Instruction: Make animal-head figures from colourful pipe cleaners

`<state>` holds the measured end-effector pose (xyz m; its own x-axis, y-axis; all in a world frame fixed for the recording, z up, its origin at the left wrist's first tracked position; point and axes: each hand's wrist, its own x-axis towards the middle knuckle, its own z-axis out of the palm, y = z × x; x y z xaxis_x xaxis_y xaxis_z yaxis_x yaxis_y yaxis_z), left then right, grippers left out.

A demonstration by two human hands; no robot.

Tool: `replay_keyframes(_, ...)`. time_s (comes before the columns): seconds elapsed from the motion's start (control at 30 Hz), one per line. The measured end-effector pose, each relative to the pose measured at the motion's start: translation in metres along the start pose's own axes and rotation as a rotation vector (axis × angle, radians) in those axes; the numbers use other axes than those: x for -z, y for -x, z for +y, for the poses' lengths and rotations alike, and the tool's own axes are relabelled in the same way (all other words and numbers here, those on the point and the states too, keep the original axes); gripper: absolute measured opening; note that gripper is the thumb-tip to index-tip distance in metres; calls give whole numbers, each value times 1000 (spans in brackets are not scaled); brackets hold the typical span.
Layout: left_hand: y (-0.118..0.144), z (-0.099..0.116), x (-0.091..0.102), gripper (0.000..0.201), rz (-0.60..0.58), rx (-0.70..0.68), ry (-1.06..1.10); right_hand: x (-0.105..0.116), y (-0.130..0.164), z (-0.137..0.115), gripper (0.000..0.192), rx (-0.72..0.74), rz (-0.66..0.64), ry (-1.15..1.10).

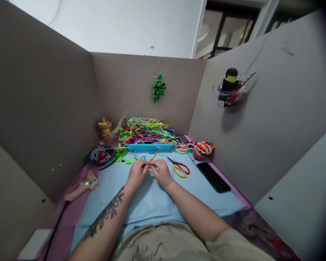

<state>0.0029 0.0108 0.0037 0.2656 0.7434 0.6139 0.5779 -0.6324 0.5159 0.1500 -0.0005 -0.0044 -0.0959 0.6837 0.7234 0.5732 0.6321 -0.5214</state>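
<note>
While both hands meet at bench centre, I log: left hand (136, 172) and right hand (160, 171) pinched on an orange pipe cleaner (153, 156), long axis slanting up-right toward the blue tray (149, 147). Scissors (179, 167) lie just right.

Scissors (179, 167) lie right of the hands, phone (213, 177) farther right

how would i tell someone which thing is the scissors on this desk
Start at the light blue mat covering the desk, and find the right hand. Just right of it lie the scissors, flat on the mat: yellow and red handle loops, unlike the plain black phone farther right.
</note>
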Motion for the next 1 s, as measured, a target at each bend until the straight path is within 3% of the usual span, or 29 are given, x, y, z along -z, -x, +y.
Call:
replay_keyframes(0.23, 0, 2, 1, 14, 32, -118, -186, -4, -4, 2, 13, -222, 33, -246)
replay_keyframes(0.53, 2, 3, 0, 11, 71, -179, -171, -3, -7, 0, 8, -213, 11, -273)
replay_keyframes(0.7, -1, 1, 2, 7, 31, -98, -31, 5, -10, 1, 9, -208, -39, -284)
replay_keyframes(0.9, -5, 1, 5, 10, 44, 88, 139, 10, -11, 3, 13, -298, -228, -531)
replay_keyframes(1.0, -6, 4, 7, 10, 32, 129, 208, 8, -10, 2, 15, -332, -237, -602)
